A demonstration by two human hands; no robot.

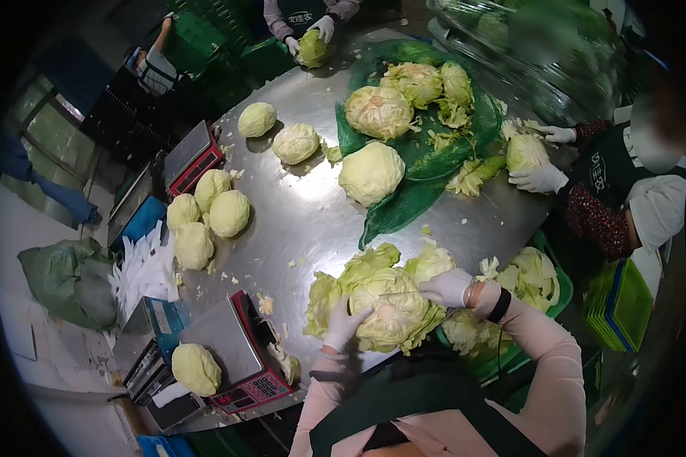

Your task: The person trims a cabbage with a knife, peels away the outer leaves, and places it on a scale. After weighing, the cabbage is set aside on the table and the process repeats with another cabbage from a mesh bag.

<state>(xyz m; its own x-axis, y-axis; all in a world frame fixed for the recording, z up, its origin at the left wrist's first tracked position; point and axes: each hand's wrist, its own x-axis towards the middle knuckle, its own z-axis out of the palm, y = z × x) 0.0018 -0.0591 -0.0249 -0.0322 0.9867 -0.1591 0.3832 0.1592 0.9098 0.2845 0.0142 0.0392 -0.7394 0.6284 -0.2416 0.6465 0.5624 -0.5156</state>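
Observation:
A cabbage [392,316] with loose outer leaves lies in front of me at the near table edge, its pale stem end facing up. My left hand [344,325], in a white glove, is closed against the cabbage's left side. My right hand [446,288], also gloved, grips a knife [396,294] whose thin blade lies across the top of the cabbage by the stem; its handle is hidden in my fingers. Peeled-off leaves [370,266] spread behind the cabbage.
Trimmed cabbages [229,213] and a green mesh bag [423,171] with untrimmed ones are on the metal table [297,236]. A scale [236,350] stands left, a leaf-filled green crate [564,286] right. Co-workers' gloved hands [541,178] hold cabbages at the right and far edges.

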